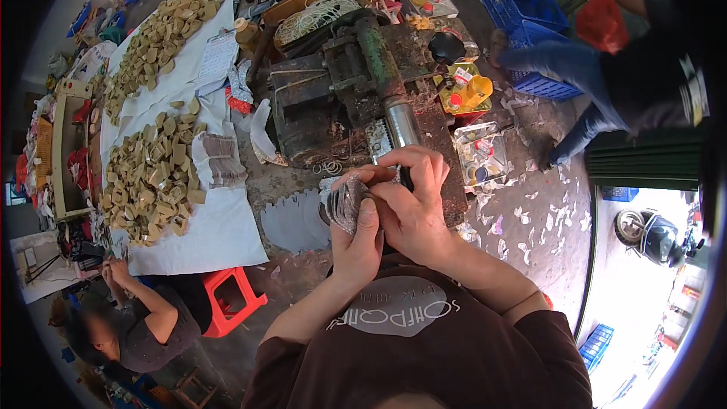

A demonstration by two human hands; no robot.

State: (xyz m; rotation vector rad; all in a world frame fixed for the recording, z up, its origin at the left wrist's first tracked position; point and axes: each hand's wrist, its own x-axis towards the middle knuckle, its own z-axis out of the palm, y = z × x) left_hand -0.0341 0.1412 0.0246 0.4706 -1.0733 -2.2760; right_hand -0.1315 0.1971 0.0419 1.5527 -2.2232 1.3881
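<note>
Stack of thin, glittery grey pieces [346, 206] is held at the centre of the frame, clamped between the thumb and fingers of the left hand [359, 235]. The right hand [416, 218] is held together with the left, its fingers bent beside the stack; whether anything is pinched in its fingertips cannot be told. Both hands are placed just below the shiny metal cylinder [403, 123] of a worn, greenish machine [371, 57], which is set in the upper middle of the frame. To the left of the hands, flat pale grey pieces [291, 221] are spread in a fan on the work surface [269, 189]. At the left of the frame, two heaps of tan blocks [151, 174] are laid on a white sheet [219, 246], and a bundle of grey strips [223, 163] is placed beside the lower heap. At upper centre, pale cord [318, 21] is piled behind the machine. A red stool [219, 307] is seen at lower left, next to a seated person [159, 329]. At upper right, blue crates [522, 7] are stacked near a person in jeans [572, 60], and pale scraps [522, 215] are scattered over the floor at centre right
</note>
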